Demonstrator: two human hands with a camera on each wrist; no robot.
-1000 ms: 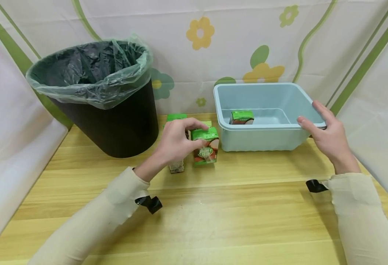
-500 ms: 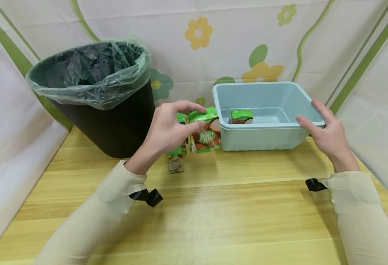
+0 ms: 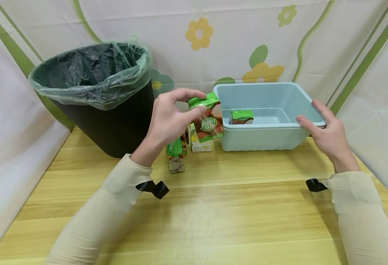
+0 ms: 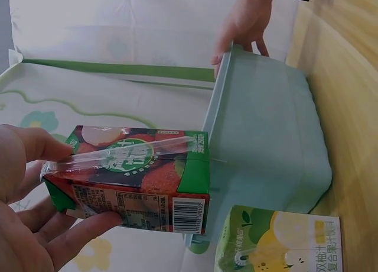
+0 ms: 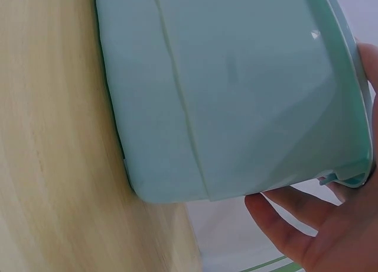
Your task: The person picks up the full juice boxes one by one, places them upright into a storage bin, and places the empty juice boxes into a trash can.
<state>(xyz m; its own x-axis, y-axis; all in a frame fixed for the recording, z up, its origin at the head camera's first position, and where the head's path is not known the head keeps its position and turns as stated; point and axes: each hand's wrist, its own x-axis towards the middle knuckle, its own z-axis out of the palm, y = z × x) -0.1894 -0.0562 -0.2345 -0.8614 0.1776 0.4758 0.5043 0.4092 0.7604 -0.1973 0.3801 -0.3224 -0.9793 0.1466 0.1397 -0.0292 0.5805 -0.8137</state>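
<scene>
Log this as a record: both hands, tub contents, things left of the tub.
Left hand: holds green and red cardboard juice carton, raised
Right hand: grips rim of light blue rectangular plastic tub
Tub contents: one green-topped carton visible
Left of tub: yellow and white carton, green and brown cartons, black bin with green plastic liner

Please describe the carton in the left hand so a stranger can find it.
Start from the pale blue bin. By its left end, the left hand pinches a red carton with green ends. Unlike the cartons below, this one is held in the air.
</scene>
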